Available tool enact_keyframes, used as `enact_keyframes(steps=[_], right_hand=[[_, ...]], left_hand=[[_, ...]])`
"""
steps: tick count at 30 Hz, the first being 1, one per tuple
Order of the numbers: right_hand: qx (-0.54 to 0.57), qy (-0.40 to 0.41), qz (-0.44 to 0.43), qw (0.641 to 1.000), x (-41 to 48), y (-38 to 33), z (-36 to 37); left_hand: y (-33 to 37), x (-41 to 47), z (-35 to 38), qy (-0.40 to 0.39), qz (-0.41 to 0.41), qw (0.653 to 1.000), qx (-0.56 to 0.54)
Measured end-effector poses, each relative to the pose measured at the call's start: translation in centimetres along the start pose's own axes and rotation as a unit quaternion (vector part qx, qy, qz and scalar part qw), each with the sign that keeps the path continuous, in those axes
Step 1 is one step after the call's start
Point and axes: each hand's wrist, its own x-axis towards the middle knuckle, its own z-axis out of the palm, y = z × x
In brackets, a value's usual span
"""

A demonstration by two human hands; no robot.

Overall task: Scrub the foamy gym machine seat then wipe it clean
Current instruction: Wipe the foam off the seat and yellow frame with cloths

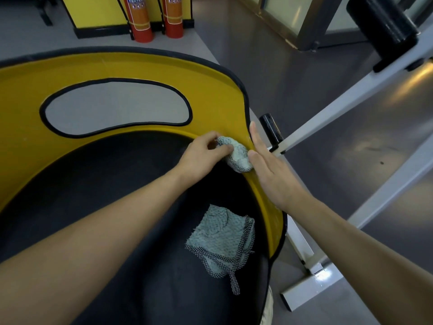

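Seat (105, 165), black with a yellow rim (140, 66), fills our view. Our left hand (201, 156) pinches a bunched cloth (237, 156) between thumb and curled fingers, against the rim's right inner edge. Our right hand (269, 170) lies flat just beside it, fingers straight and together on the rim. A second cloth (222, 238) lies on the black pad nearer us. White frame bars (339, 102) stand right, two fire extinguishers (138, 19) beyond.

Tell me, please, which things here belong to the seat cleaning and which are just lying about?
Job: left hand holding bunched cloth; right hand flat on yellow rim; black seat; spare cloth lying on it.
Lying about: two fire extinguishers; white frame; black roller pad.
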Motion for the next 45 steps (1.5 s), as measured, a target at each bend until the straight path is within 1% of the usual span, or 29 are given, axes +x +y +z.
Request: enact_keyframes(steps=[1, 2, 3, 4, 6, 9, 10, 12, 13, 14, 15, 17, 18, 19, 21, 22, 24, 26, 28, 30, 32, 34, 35, 37, 39, 40, 42, 44, 45], right_hand=[[0.0, 0.003, 0.001, 1.0, 0.0, 0.0, 0.0], [0.0, 0.007, 0.0, 1.0, -0.1, 0.0, 0.0], [0.001, 0.009, -0.003, 1.0, -0.1, 0.0, 0.0], [0.002, 0.01, -0.006, 1.0, -0.1, 0.0, 0.0], [-0.001, 0.016, -0.012, 1.0, -0.1, 0.2, 0.1], [-0.001, 0.019, -0.012, 1.0, 0.0, 0.4, 0.2], [-0.002, 0.019, -0.011, 1.0, 0.0, 0.4, 0.3], [-0.004, 0.02, -0.01, 1.0, 0.0, 0.4, 0.3], [-0.006, 0.022, -0.01, 1.0, 0.1, 0.5, 0.3], [-0.008, 0.025, -0.011, 1.0, 0.2, 0.5, 0.3], [-0.011, 0.027, -0.012, 0.999, 0.2, 0.5, 0.3], [-0.012, 0.029, -0.012, 0.999, 0.2, 0.5, 0.2], [-0.007, 0.028, -0.012, 1.0, 0.2, 0.4, 0.2], [-0.002, 0.028, -0.01, 1.0, 0.1, 0.4, 0.2], [0.003, 0.026, -0.004, 1.0, 0.1, 0.4, 0.2], [0.007, 0.024, -0.001, 1.0, 0.2, 0.4, 0.2], [0.012, 0.018, 0.0, 1.0, 0.2, 0.4, 0.3], [0.016, 0.012, -0.004, 1.0, 0.1, 0.2, 0.1], [0.015, 0.005, 0.005, 1.0, 0.0, -0.1, 0.0], [0.009, 0.0, 0.017, 1.0, 0.0, -0.1, -0.1], [0.007, -0.001, 0.017, 1.0, 0.1, -0.1, -0.1], [0.008, 0.002, 0.013, 1.0, 0.0, 0.0, 0.0], [0.008, 0.004, 0.01, 1.0, 0.0, 0.1, 0.0], [0.005, 0.01, 0.007, 1.0, 0.2, 0.2, 0.1], [0.003, 0.011, 0.004, 1.0, 0.2, 0.2, 0.2], [-0.001, 0.011, 0.003, 1.0, 0.2, 0.2, 0.2], [-0.005, 0.013, -0.001, 1.0, 0.1, 0.1, 0.2], [-0.004, 0.012, -0.001, 1.0, 0.1, 0.0, 0.2], [-0.005, 0.011, 0.002, 1.0, 0.1, 0.0, 0.2]], left_hand=[[0.1, -0.3, -0.4, -0.033, 0.001, 0.999, -0.016], [0.0, -0.4, -1.0, -0.057, -0.002, 0.998, 0.013], [-0.4, -0.4, -1.6, -0.066, -0.007, 0.995, 0.076], [-0.9, -0.5, -2.1, -0.06, -0.011, 0.985, 0.164], [-1.7, -0.7, -3.1, -0.03, -0.002, 0.944, 0.329], [-1.8, -1.2, -3.5, 0.022, 0.036, 0.893, 0.448], [-1.6, -1.4, -3.2, 0.043, 0.054, 0.886, 0.458], [-1.0, -1.9, -2.5, 0.075, 0.126, 0.892, 0.428], [-0.6, -2.1, -2.2, 0.063, 0.175, 0.892, 0.412], [-0.4, -2.1, -1.7, 0.026, 0.212, 0.884, 0.415], [-0.5, -2.0, -1.1, -0.023, 0.228, 0.872, 0.432], [-1.3, -1.6, -0.3, -0.108, 0.181, 0.84, 0.499], [-1.9, -1.3, -0.2, -0.129, 0.143, 0.826, 0.53], [-2.4, -1.0, -0.2, -0.137, 0.119, 0.819, 0.544], [-2.9, -0.4, -0.4, -0.14, 0.119, 0.817, 0.547], [-3.0, -0.2, -0.6, -0.13, 0.137, 0.822, 0.537], [-2.6, 0.1, -0.9, -0.081, 0.163, 0.856, 0.484], [-1.8, -0.2, -0.4, -0.016, 0.145, 0.903, 0.405], [-0.6, -1.0, 1.2, 0.04, 0.125, 0.937, 0.325], [0.5, -1.5, 2.9, 0.096, 0.126, 0.954, 0.256], [0.1, -1.7, 3.7, 0.099, 0.132, 0.957, 0.238], [-1.3, -1.9, 3.2, 0.056, 0.155, 0.941, 0.294], [-2.1, -2.0, 2.8, 0.033, 0.177, 0.92, 0.348], [-3.3, -2.6, 2.0, 0.012, 0.239, 0.858, 0.453], [-3.8, -3.3, 1.6, 0.013, 0.289, 0.815, 0.503], [-3.8, -3.6, 1.6, 0.014, 0.305, 0.803, 0.513], [-2.9, -3.8, 1.5, 0.015, 0.288, 0.81, 0.511], [-1.4, -3.6, 1.7, 0.006, 0.228, 0.824, 0.518], [-0.8, -3.6, 1.9, -0.007, 0.202, 0.821, 0.535]])
